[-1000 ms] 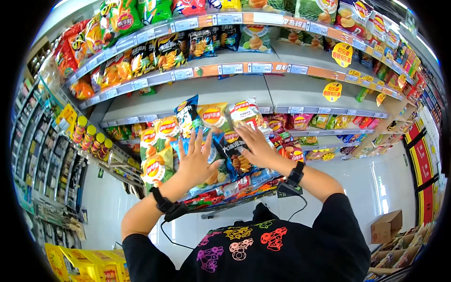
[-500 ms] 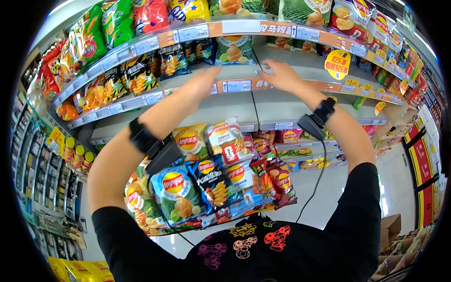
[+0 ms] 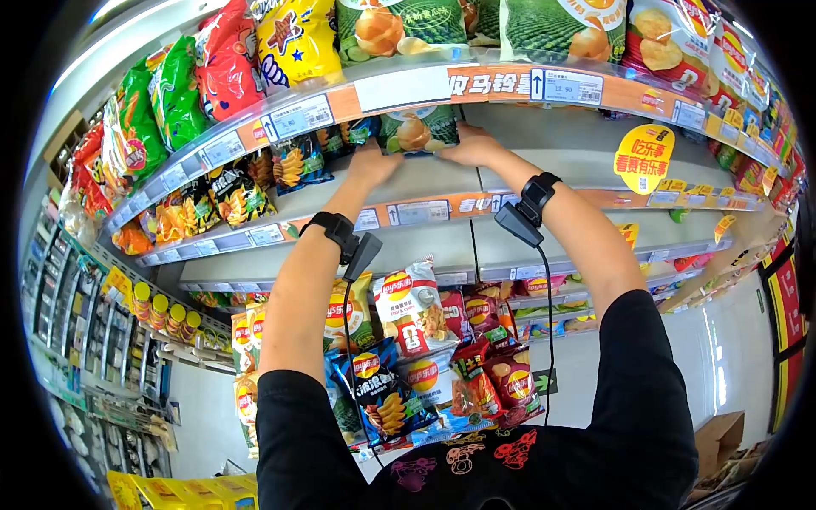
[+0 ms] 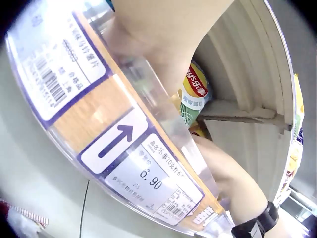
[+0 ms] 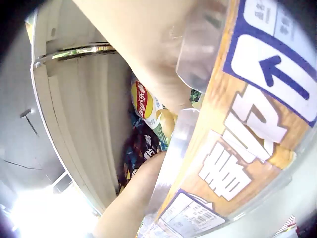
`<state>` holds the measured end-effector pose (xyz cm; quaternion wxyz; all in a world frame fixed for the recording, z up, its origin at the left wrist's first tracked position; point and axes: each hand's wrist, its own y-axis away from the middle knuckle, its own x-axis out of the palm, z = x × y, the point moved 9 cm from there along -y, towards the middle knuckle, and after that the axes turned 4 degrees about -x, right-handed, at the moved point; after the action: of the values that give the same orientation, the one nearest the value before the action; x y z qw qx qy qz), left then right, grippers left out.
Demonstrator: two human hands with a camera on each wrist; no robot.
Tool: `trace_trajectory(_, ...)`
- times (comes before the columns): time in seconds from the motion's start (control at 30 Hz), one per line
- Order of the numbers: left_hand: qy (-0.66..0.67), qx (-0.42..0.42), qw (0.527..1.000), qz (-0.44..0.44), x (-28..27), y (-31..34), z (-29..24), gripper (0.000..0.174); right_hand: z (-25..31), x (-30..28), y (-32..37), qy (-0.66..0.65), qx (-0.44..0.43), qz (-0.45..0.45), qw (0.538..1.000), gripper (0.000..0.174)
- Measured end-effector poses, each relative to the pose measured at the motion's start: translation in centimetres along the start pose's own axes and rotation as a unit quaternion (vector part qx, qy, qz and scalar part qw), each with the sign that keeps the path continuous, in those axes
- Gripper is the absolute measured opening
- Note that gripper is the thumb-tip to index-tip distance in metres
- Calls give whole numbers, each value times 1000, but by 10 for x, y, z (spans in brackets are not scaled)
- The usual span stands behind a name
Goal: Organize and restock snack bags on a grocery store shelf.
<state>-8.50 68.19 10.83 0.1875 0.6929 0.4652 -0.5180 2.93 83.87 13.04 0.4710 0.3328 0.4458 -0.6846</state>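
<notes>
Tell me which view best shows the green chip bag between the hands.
The head view: it shows the green chip bag broadly between left hand and right hand, though the upper shelf edge hides its top. The left wrist view catches only a narrow part with the logo; the right wrist view, the logo and part of a printed potato.

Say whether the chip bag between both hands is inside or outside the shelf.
Inside: the chip bag is behind the clear lip, its top hidden by the shelf above.

The potato-printed chip bag (image 3: pixel 416 132) is green, the round sign (image 3: pixel 644 159) red-lettered yellow.
</notes>
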Motion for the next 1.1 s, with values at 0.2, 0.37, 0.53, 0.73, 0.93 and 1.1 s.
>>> trace_trajectory(0.2,-28,-55,997,45,10,0,11,87,-16,20,-24,-59,17,27,998,68)
trace_trajectory(0.37,41,64,994,81,-34,30,-5,74,4,-2,4,-318,3,12,948,61)
trace_trajectory(0.53,-4,155,987,-32,-105,80,-27,67,45,-21,37,-490,-5,64,870,38)
trace_trajectory(0.73,6,202,979,-31,-145,159,-28,64,104,-29,97,-503,-13,82,860,39)
trace_trajectory(0.93,40,216,975,-34,-158,264,1,44,150,-7,172,-495,19,43,868,45)
trace_trajectory(1.1,85,152,985,15,-143,338,49,40,186,57,223,-490,-11,80,868,43)
